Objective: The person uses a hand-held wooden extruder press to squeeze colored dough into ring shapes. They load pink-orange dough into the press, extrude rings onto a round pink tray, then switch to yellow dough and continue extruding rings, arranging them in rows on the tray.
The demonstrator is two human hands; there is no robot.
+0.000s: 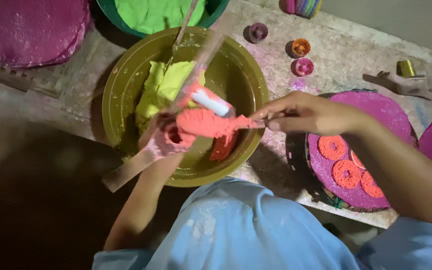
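My left hand point(168, 137), smeared with orange paste, grips a white tube-shaped mould point(211, 101) over an olive-green bowl point(126, 85). My right hand point(303, 112) holds a thin tool whose tip is loaded with a lump of orange paste point(208, 122) and presses it against the mould. The bowl holds a mound of yellow-green paste point(163, 87) and a smear of orange paste point(224, 146). To the right lies a round magenta disc point(381, 112) carrying three orange rings point(346, 173).
A long flat stick point(126, 172) lies across the bowl. A green bowl of bright green paste point(153, 12) stands behind it. A magenta slab point(31, 30) is at far left. Three small coloured cups point(301, 47) and a gold cup point(405, 68) sit on the ledge.
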